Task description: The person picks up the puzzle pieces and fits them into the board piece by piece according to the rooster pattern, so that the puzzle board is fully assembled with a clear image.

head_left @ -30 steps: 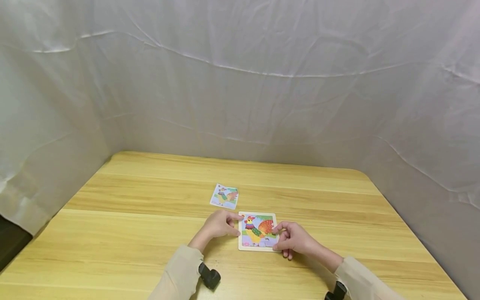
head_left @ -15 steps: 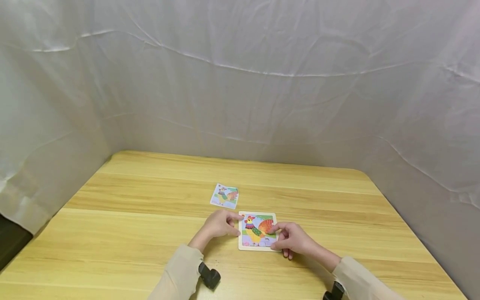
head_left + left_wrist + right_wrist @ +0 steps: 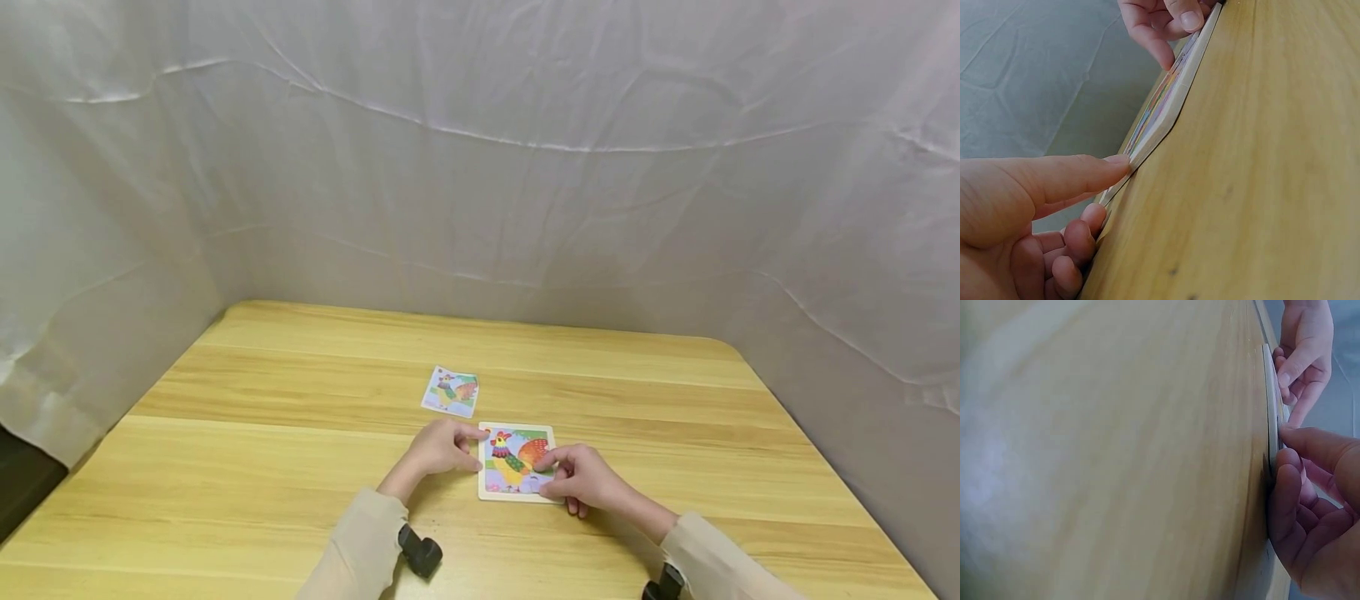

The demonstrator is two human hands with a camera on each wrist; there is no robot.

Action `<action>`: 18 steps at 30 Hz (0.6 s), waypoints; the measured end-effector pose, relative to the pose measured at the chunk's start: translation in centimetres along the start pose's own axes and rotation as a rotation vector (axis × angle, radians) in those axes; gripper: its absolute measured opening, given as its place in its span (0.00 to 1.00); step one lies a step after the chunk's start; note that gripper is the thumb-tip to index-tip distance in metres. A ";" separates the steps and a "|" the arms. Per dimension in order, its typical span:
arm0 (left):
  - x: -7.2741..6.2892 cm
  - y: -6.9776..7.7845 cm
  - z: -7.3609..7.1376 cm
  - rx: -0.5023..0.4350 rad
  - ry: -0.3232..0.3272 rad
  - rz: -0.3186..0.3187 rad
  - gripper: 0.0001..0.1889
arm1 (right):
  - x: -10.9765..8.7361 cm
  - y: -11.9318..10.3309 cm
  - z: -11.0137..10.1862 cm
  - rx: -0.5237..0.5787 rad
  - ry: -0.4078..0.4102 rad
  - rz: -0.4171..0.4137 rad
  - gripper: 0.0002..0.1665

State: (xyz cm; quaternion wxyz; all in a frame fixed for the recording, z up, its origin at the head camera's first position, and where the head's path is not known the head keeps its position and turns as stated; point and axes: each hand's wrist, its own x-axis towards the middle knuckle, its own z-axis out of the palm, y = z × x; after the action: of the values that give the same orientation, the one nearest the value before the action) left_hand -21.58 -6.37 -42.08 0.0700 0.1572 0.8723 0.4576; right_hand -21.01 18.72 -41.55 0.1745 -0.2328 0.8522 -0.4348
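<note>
A square jigsaw puzzle (image 3: 508, 481) of a colourful rooster lies in its pale frame on the table. My left hand (image 3: 437, 447) rests at the frame's left side, index fingertip near the upper corner and thumb lower down. From the right, my right hand (image 3: 588, 479) reaches over the frame. Its index fingertip touches the rooster's tail area and its thumb rests near the lower right piece, which they partly cover. In the left wrist view, the left thumb (image 3: 1094, 172) meets the frame's rim. The right wrist view shows my right hand (image 3: 1319, 506) against the board's edge.
Beyond the puzzle lies a small picture card (image 3: 451, 392) with the same rooster, one corner creased. Pale grey curtains (image 3: 480, 208) enclose the wooden table (image 3: 262, 492) at the back and sides. A dark object (image 3: 26, 467) stands at far left.
My right index finger and thumb have shifted slightly left over the puzzle's right part. The left hand and the puzzle's frame have stayed almost in place.
</note>
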 end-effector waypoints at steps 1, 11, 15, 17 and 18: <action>0.0 0.0 0.0 -0.001 -0.001 -0.001 0.21 | 0.0 0.0 0.0 0.001 0.001 0.003 0.15; 0.0 0.2 0.0 -0.007 -0.003 -0.011 0.21 | -0.1 -0.1 -0.2 -0.006 -0.013 0.003 0.12; 0.0 0.2 0.0 -0.004 -0.004 -0.016 0.21 | 0.0 -0.1 -0.2 0.003 -0.020 0.012 0.13; -0.1 0.3 0.0 -0.003 -0.003 -0.017 0.21 | 0.0 -0.2 -0.2 0.006 -0.022 0.017 0.14; -0.1 0.3 0.0 -0.003 -0.005 -0.019 0.21 | 0.0 -0.2 -0.2 0.007 -0.023 0.019 0.14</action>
State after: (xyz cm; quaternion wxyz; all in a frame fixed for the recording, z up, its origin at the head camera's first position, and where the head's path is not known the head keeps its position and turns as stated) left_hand -21.48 -6.26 -41.86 0.0765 0.1499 0.8729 0.4579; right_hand -21.09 18.78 -41.27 0.1891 -0.2289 0.8508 -0.4335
